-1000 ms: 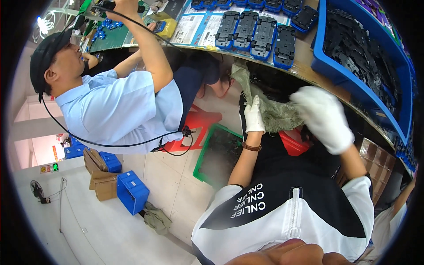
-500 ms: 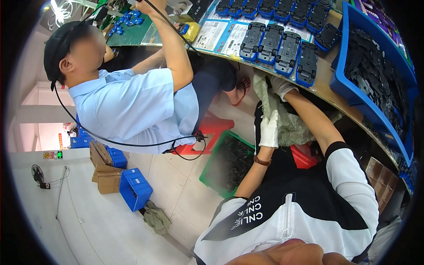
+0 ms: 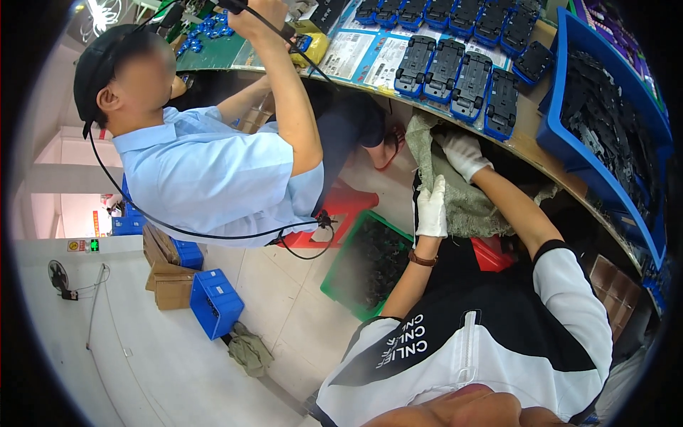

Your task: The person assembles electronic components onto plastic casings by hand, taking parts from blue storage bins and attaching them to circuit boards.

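A greenish-grey woven sack (image 3: 469,206) lies across my lap, below the table edge. My left hand (image 3: 432,208), in a white glove, closes on the sack's near-left edge. My right hand (image 3: 464,154), gloved too, reaches into the sack's mouth under the table. Its fingertips fade into the dark there, so I cannot see whether they hold anything. Just above the hands, blue toy car bodies with black undersides (image 3: 469,85) stand in rows on the table.
A blue bin (image 3: 555,139) of flat black parts stands at the table's right. On the floor at left are a green crate (image 3: 331,285) with dark parts, a red stool (image 3: 348,203) and a blue crate (image 3: 217,306). A co-worker in a light blue shirt (image 3: 213,171) sits at left, holding a cabled tool.
My right hand has drawn back a little, so more of its glove shows. My left hand keeps its place on the sack. The co-worker's raised arm has shifted right.
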The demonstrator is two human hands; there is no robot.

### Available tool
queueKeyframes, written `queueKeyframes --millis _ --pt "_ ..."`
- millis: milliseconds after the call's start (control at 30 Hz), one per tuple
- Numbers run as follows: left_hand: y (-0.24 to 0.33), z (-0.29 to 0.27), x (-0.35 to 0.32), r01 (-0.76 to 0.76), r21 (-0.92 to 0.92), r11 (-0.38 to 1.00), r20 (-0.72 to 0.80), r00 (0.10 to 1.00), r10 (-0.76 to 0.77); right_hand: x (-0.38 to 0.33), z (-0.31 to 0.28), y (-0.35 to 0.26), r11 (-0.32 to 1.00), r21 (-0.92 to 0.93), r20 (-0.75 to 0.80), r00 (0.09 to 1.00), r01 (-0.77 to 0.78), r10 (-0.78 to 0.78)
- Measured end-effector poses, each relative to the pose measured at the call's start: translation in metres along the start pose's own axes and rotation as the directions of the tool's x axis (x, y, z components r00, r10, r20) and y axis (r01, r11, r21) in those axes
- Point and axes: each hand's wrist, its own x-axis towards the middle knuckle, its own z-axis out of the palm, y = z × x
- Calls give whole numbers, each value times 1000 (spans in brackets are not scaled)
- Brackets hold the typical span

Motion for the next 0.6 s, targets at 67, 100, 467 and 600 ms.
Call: queueKeyframes --millis 67,100,467,600 --pt "5 1 -3 11 -10 1000 0 1000 -11 -8 -16 4 995 -17 -12 995 100 -100" --pt "6 3 -4 6 -55 998 -8 1000 -7 -12 -26 7 980 -35 -24 980 196 -197" --pt "-6 2 -10 -115 -33 993 -57 992 113 -71 -111 26 982 -136 210 972 132 -101" --pt "14 5 -16 -60 56 997 -118 991 66 -75 -120 21 982 -153 261 963 111 -68"
